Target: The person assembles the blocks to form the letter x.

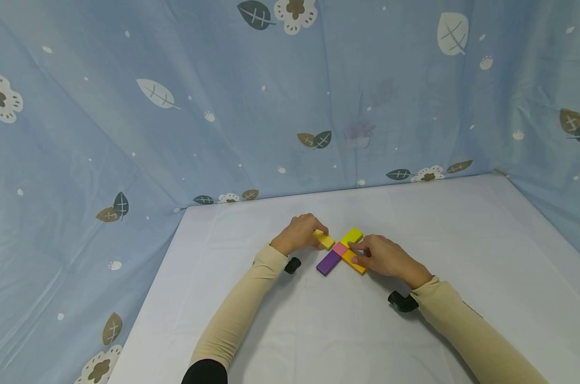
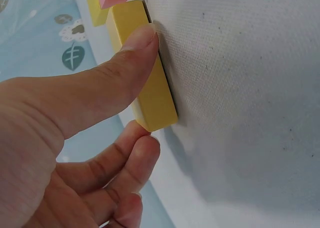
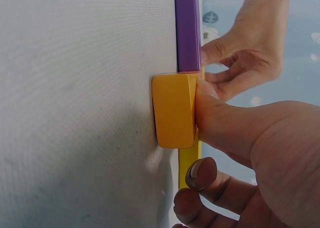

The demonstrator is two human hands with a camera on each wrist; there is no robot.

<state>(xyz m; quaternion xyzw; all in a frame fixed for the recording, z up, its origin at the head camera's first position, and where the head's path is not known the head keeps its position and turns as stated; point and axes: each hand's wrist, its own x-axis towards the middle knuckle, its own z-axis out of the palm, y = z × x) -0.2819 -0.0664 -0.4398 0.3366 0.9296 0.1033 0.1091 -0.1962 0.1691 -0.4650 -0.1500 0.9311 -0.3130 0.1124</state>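
Note:
My left hand [image 1: 300, 232] pinches a yellow block [image 2: 155, 95] between thumb and fingers; its far end reaches close to a small pink block [image 1: 340, 248]. My right hand [image 1: 387, 255] holds an orange block [image 3: 173, 111] lying on the table, the thumb on it and the index finger near the inner corner. Around the pink block, a purple block [image 1: 328, 263] extends toward the near left and a lime-yellow block [image 1: 352, 236] toward the far right. The orange block points to the near right. In the right wrist view, the pink block is mostly hidden.
A white cloth covers the table [image 1: 290, 341]. Behind and to the sides hangs a blue curtain [image 1: 232, 106] printed with leaves and flowers. A dark wrist camera [image 1: 293, 265] shows by the left wrist, another wrist camera [image 1: 403, 302] by the right.

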